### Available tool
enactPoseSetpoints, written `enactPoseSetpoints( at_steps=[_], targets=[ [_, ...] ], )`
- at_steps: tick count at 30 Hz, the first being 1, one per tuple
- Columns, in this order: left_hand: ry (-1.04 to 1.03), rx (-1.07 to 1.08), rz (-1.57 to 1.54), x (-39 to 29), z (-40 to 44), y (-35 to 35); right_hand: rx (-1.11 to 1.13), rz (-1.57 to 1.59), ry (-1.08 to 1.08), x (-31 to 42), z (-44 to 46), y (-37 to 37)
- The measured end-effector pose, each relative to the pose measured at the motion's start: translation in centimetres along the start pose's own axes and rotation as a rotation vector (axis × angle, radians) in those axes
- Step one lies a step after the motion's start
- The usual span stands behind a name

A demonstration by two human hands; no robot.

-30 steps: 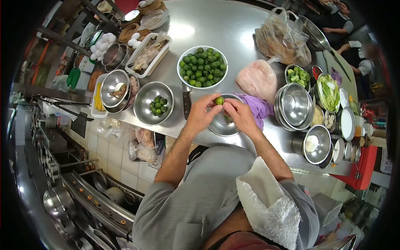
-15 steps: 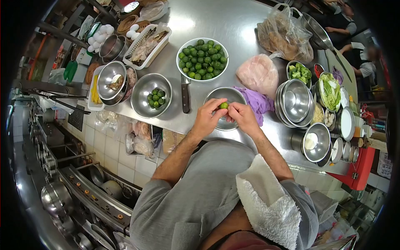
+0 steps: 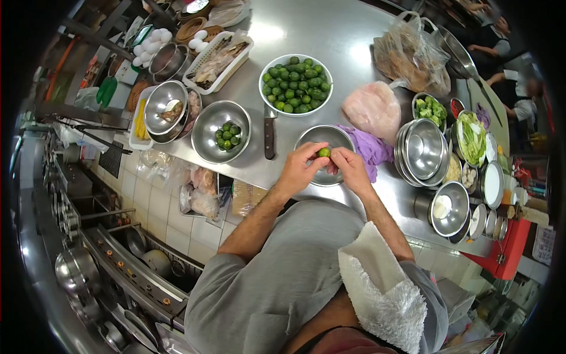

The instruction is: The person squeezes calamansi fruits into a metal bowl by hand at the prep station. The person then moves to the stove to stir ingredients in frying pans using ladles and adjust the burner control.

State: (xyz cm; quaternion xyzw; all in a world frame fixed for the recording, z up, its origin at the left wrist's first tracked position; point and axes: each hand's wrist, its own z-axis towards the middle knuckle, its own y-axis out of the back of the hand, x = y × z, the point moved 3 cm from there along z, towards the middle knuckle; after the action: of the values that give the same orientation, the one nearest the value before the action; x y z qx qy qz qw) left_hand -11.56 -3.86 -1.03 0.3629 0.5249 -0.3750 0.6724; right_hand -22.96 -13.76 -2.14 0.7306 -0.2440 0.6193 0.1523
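Observation:
A small green lime (image 3: 323, 152) is pinched between my hands above a steel bowl (image 3: 323, 134) near the table's front edge. My left hand (image 3: 300, 169) is closed on it with thumb and fingers. My right hand (image 3: 351, 169) is also closed, its fingertips against the lime's other side. What lies in the bowl is mostly hidden by my hands. To the left, a second steel bowl (image 3: 206, 127) holds several limes that look cut (image 3: 227, 135). A knife with a brown handle (image 3: 269, 140) lies between the bowls. Behind, a white bowl (image 3: 263, 101) is heaped with whole limes (image 3: 298, 82).
A purple cloth (image 3: 370, 150) and a bag of pale meat (image 3: 372, 109) lie right of the bowl. Stacked steel bowls (image 3: 424, 150) and vegetables stand farther right. A white basket (image 3: 233, 74) and eggs (image 3: 154, 44) are back left. Other people (image 3: 492, 41) stand at far right.
The view has shifted slightly, so the table's things appear a little farther right. Both hands stay on the lime above the bowl, with the fingers slightly repositioned.

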Motion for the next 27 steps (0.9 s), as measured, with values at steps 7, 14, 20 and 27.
enactPoseSetpoints(
  at_steps=[7, 14, 20, 27],
  targets=[
    [-0.017, -0.362, 0.506, -3.2, -0.3, 7.5, -0.139, -0.613, 0.395, 0.9, -0.3, 0.8],
    [-0.004, -0.538, 0.842, -2.7, -0.9, 12.9, -0.250, -0.812, 0.459, 1.8, -0.8, 0.1],
    [0.249, 0.265, -1.085, -11.9, -2.6, 4.4, -0.340, -0.535, 0.186, 1.7, -3.7, 0.4],
    [0.315, 1.424, -1.791, -20.8, -3.0, -1.7, -0.526, -0.375, 0.076, -0.7, -9.7, -0.4]
  ],
)
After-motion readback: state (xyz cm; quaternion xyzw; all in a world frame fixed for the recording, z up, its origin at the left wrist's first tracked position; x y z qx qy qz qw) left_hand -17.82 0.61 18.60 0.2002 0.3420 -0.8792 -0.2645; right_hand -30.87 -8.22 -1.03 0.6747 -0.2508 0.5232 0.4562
